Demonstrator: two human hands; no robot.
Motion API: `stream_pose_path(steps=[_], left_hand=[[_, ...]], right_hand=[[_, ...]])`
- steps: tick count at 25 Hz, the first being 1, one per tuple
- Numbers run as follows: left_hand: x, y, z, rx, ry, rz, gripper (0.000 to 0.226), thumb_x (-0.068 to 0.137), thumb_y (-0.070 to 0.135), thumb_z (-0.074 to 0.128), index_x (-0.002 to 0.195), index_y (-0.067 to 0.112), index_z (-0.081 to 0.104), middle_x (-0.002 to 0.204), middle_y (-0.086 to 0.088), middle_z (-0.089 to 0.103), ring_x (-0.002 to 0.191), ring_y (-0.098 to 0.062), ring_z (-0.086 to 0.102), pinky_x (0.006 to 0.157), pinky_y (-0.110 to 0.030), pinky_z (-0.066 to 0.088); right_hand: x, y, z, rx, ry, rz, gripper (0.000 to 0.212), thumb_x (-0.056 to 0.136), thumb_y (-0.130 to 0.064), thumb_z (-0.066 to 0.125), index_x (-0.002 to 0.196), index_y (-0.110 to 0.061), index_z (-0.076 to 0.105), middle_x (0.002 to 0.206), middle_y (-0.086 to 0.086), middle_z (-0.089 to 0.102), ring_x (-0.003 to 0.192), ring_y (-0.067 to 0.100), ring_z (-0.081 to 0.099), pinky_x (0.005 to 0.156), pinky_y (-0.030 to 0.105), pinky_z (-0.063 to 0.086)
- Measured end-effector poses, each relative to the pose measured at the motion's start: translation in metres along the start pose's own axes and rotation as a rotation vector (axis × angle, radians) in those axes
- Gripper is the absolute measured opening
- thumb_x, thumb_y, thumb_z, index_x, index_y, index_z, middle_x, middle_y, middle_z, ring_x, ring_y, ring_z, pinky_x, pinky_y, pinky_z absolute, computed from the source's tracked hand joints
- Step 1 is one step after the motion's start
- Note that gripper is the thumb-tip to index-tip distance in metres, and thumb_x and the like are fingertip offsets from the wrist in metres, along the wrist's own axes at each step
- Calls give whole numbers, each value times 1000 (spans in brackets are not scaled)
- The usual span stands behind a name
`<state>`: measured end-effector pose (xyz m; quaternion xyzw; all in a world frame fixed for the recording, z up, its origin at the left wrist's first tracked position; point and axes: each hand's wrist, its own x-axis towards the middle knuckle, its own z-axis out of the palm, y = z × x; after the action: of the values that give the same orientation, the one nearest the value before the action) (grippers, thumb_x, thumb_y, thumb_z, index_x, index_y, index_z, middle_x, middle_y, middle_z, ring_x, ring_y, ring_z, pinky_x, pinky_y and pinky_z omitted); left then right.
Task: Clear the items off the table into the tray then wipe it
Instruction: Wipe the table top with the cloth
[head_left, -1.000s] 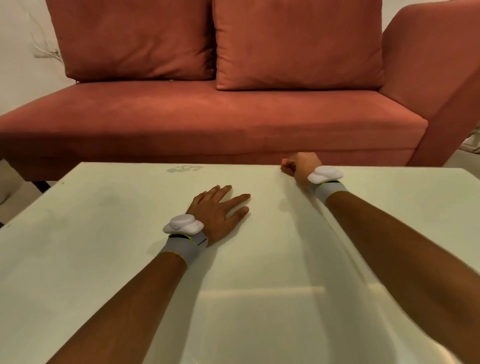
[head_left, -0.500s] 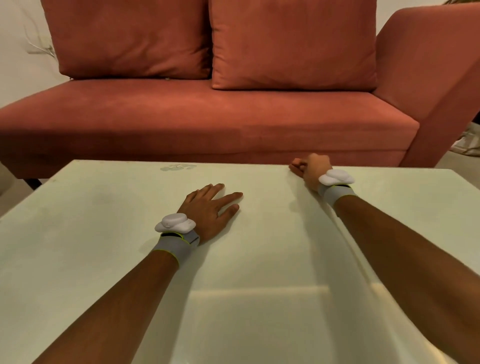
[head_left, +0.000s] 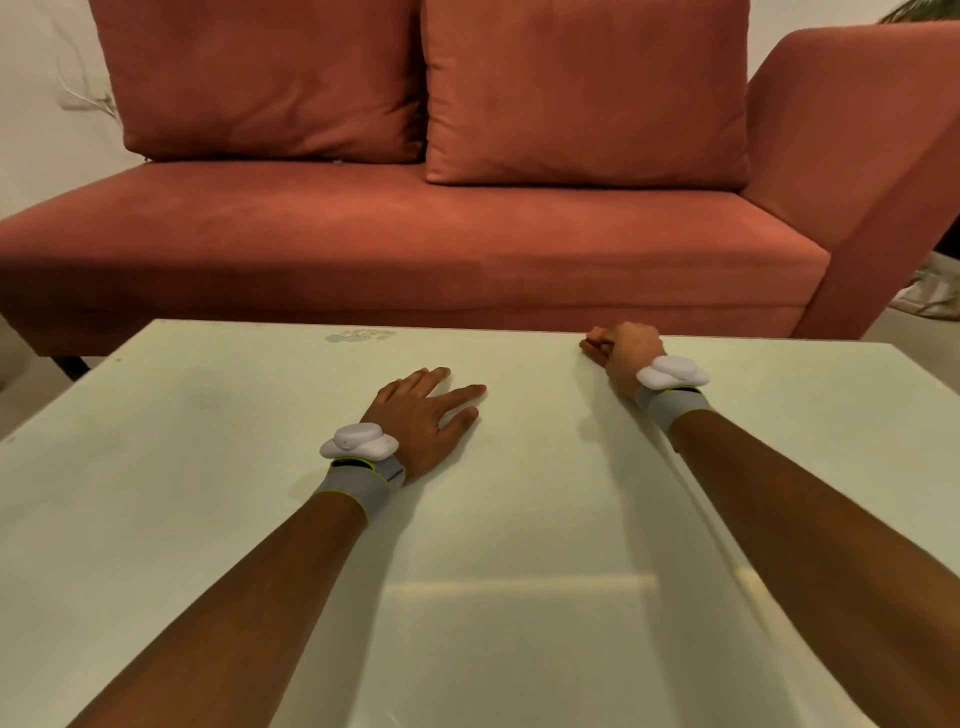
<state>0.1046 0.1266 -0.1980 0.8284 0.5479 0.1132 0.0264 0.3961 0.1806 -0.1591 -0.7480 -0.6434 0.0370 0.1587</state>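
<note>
Resting the left hand (head_left: 421, 415) flat with fingers spread on the table (head_left: 156, 493), the person curls the right hand (head_left: 621, 353) at its far edge, whether on anything unclear; clearing looks done, tray unseen, a smear (head_left: 358, 335) awaits wiping

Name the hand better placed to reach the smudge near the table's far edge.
Left: the left hand lies flat on the pale glossy table, nearer the greyish smudge; the curled right hand sits farther right.

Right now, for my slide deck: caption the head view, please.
Left hand flat on the table, right hand curled at its far edge, red sofa behind.
</note>
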Motion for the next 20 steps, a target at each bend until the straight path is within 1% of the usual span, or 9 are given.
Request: stream_pose_path(steps=[2, 5, 8, 10, 13, 15, 16, 18, 20], left_hand=[[-1, -1, 0, 1, -3, 5, 47, 92, 62, 17, 137, 58, 27, 155, 5, 26, 145, -19, 17, 116, -38, 14], [1, -2, 0, -8, -10, -4, 52, 87, 64, 13, 136, 58, 27, 155, 6, 26, 145, -19, 17, 116, -38, 14], [-1, -2, 0, -8, -23, 3, 48, 91, 63, 14, 137, 58, 26, 156, 6, 24, 146, -19, 15, 117, -38, 12], [0, -1, 2, -5, -29, 6, 45, 93, 61, 17, 138, 57, 25, 157, 6, 22, 146, -19, 14, 118, -37, 10], [1, -2, -1, -26, -33, 5, 44, 95, 60, 20, 138, 57, 25, 157, 6, 21, 146, -19, 13, 118, -38, 10], [2, -3, -1, -20, -30, 7, 44, 94, 60, 20, 138, 57, 26, 157, 5, 22, 146, -19, 13, 118, -38, 10], [1, -3, -1, -15, -29, 5, 46, 93, 62, 18, 138, 57, 26, 157, 5, 23, 146, -19, 14, 118, -37, 11], [1, -3, 1, -10, -13, 6, 51, 88, 64, 15, 137, 57, 28, 156, 5, 25, 145, -19, 16, 117, -37, 12], [0, -3, 2, -15, -2, 9, 53, 86, 64, 15, 136, 57, 29, 156, 5, 26, 145, -19, 17, 117, -37, 13]], right_hand=[[-2, -26, 18, 130, 1, -100, 22, 92, -30, 53, 96, -17, 70, 99, 13, 70, 97, 33, 64, 83, 30, 51], [-60, -29, 7, 369, -123, -408, 26, 94, -11, 52, 115, -13, 67, 114, -3, 68, 108, 3, 58, 87, 0, 38], [-77, 5, -29, 300, -367, -615, 32, 92, -16, 58, 122, -26, 63, 129, -18, 57, 120, -8, 49, 99, 3, 35], [-61, 21, -33, 210, -270, -560, 29, 90, -21, 61, 118, -30, 65, 126, -15, 61, 117, -3, 54, 96, 3, 36], [-42, -7, 0, 393, 21, -258, 24, 91, -9, 58, 111, -13, 70, 115, 2, 67, 110, 12, 61, 77, -12, 28], [-66, -40, 9, 571, -71, -257, 26, 90, 2, 54, 112, -4, 68, 114, 8, 68, 110, 17, 63, 75, -11, 32], [-85, -45, 5, 577, -156, -367, 27, 90, 1, 56, 113, -5, 67, 114, 5, 67, 109, 10, 62, 79, -9, 35], [-117, -31, -17, 502, -327, -611, 30, 86, -11, 63, 116, -14, 67, 121, -5, 64, 112, -4, 57, 92, 2, 40], [-123, 1, -41, 429, -435, -633, 34, 84, -16, 66, 117, -20, 66, 127, -8, 62, 115, -2, 57, 98, 12, 44]])
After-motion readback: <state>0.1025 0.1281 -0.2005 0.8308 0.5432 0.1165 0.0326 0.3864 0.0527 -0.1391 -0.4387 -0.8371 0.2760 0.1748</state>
